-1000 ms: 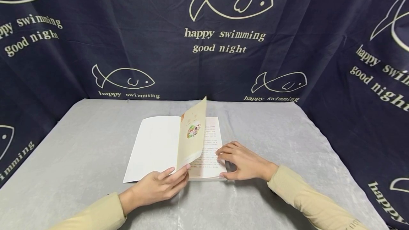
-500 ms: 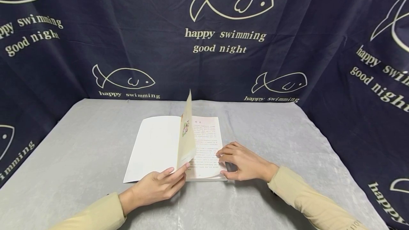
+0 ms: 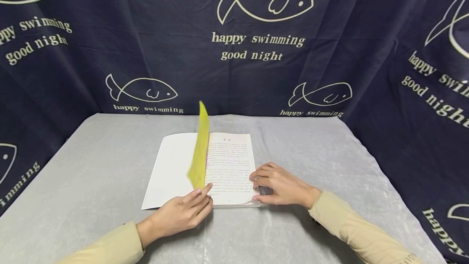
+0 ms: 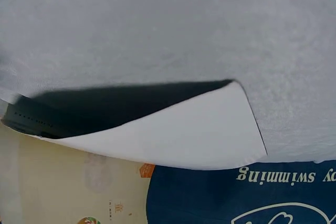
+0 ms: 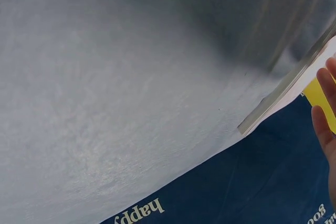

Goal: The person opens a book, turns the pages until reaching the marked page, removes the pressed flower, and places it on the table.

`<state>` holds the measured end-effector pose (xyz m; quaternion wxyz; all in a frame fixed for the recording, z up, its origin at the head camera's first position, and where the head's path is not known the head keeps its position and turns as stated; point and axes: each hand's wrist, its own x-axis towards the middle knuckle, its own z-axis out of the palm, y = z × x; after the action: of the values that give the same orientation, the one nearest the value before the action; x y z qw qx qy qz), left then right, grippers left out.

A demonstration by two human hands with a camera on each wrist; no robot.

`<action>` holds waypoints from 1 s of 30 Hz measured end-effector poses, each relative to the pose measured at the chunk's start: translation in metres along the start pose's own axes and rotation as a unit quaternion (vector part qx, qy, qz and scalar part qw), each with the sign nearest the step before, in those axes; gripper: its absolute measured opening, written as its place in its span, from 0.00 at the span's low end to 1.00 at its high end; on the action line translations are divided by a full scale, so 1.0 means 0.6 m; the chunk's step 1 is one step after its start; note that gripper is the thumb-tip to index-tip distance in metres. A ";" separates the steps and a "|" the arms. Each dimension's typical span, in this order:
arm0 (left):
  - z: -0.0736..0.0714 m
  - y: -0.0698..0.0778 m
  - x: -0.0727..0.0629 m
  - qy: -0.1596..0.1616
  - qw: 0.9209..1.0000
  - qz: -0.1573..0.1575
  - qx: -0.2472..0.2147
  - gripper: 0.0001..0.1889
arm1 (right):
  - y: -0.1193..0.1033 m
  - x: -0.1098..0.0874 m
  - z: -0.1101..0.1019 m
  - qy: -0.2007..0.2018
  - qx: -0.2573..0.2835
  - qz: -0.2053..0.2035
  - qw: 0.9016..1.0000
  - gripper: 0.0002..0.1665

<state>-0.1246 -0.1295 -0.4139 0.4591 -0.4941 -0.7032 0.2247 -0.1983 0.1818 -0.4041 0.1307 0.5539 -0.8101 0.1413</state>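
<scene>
An open book [image 3: 229,162] lies on the grey-covered table, with printed text on its right page and a blank white left side [image 3: 172,166]. One yellow-backed leaf [image 3: 200,150] stands upright near the spine, leaning left. My left hand [image 3: 179,215] is at the book's lower edge, its extended index finger by the leaf's bottom. In the left wrist view, the leaf's beige face [image 4: 58,182] shows behind the curled white cover flap [image 4: 173,135]; that hand is out of sight. My right hand [image 3: 283,186] rests at the right page's edge, fingers loosely bent, thumb near the lower corner.
The table [image 3: 315,146] has a grey cloth over it. A dark blue curtain [image 3: 256,80] with fish drawings and lettering hangs behind it and at both sides.
The standing leaf has swung left past upright, from its beige illustrated face to its yellow back, uncovering the right text page. The left index finger shifted slightly left; the right hand has barely moved.
</scene>
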 end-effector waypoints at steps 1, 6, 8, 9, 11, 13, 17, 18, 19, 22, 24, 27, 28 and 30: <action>0.000 0.000 0.000 -0.002 1.000 -0.004 -0.012 0.13 | 0.000 0.000 0.000 0.003 0.001 0.000 1.000 0.15; 0.003 0.002 -0.002 -0.024 0.998 -0.026 -0.057 0.15 | 0.003 -0.002 -0.002 0.016 -0.004 -0.012 1.000 0.16; 0.005 0.001 -0.002 -0.029 0.997 -0.032 -0.061 0.15 | 0.004 -0.002 -0.002 0.023 -0.011 -0.022 0.999 0.16; 0.005 0.001 -0.003 -0.029 0.997 -0.035 -0.062 0.15 | 0.005 -0.002 -0.002 0.025 -0.015 -0.027 0.999 0.16; 0.007 0.001 -0.002 -0.027 0.996 -0.043 -0.068 0.14 | 0.006 -0.002 -0.002 0.029 -0.022 -0.035 0.999 0.17; 0.009 0.001 -0.002 -0.022 0.995 -0.052 -0.078 0.14 | 0.006 -0.001 -0.002 0.031 -0.026 -0.040 0.998 0.17; 0.010 0.001 -0.003 -0.027 0.994 -0.063 -0.084 0.15 | 0.004 0.000 -0.003 0.032 -0.039 -0.044 0.998 0.16; 0.010 0.001 -0.004 -0.033 0.994 -0.063 -0.082 0.15 | 0.004 0.001 -0.004 0.031 -0.041 -0.044 0.998 0.15; 0.010 0.001 -0.005 -0.039 0.994 -0.063 -0.078 0.16 | 0.003 0.001 -0.004 0.030 -0.044 -0.045 0.998 0.14; 0.010 0.002 -0.006 -0.057 0.993 -0.065 -0.074 0.17 | 0.002 0.003 -0.006 0.024 -0.047 -0.043 0.998 0.11; 0.010 0.003 -0.008 -0.070 0.992 -0.069 -0.079 0.17 | 0.003 0.002 -0.004 0.024 -0.048 -0.044 0.998 0.11; 0.012 0.004 -0.009 -0.084 0.989 -0.079 -0.091 0.18 | 0.004 0.002 -0.002 0.023 -0.050 -0.038 0.998 0.10; 0.013 0.005 -0.010 -0.085 0.989 -0.082 -0.093 0.18 | 0.005 0.002 -0.001 0.024 -0.049 -0.036 0.998 0.10; 0.015 0.006 -0.011 -0.084 0.988 -0.087 -0.099 0.18 | 0.007 0.002 0.001 0.028 -0.049 -0.030 0.998 0.11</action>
<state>-0.1302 -0.1324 -0.4240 0.3652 -0.4532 -0.7984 0.1541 -0.2027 0.1819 -0.4049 0.1846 0.5670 -0.7948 0.1125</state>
